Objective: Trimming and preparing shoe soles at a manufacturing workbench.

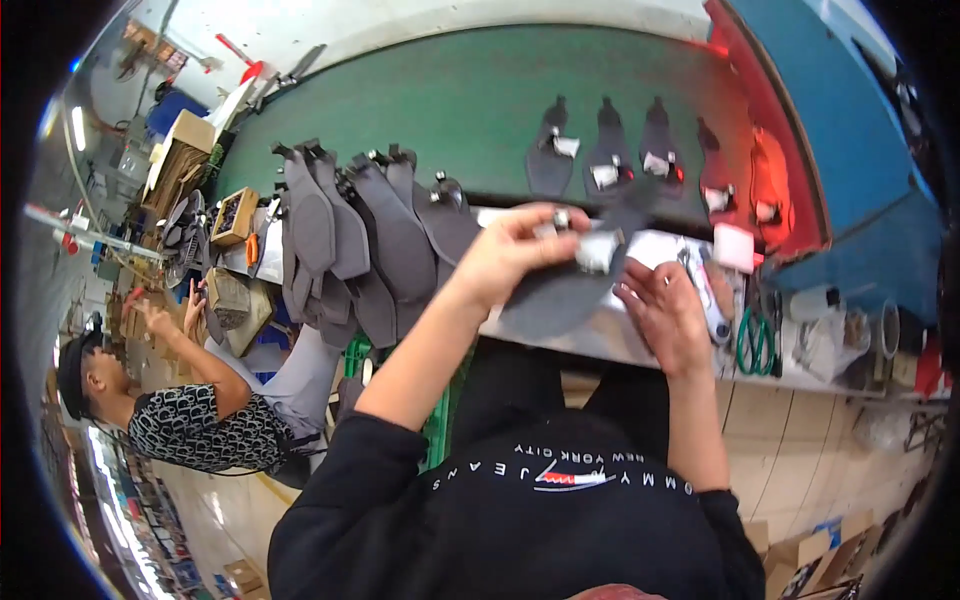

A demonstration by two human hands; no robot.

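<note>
My left hand is closed on the near-left side of a dark grey, leaf-shaped padded piece. The piece narrows to a strap at its far right end. A white tag lies on its face, and a small metal fitting shows at my left fingertips. Beside the piece's right edge is my right hand, fingers apart and slightly bent. Whether its fingertips touch the piece I cannot tell. To the left, a heap of similar grey pieces hangs over the table edge.
Several tagged grey pieces lie on the green belt, the rightmost in red light by the blue machine. Green-handled scissors and a pink-white block are at my right. A co-worker sits at left near a wooden box.
</note>
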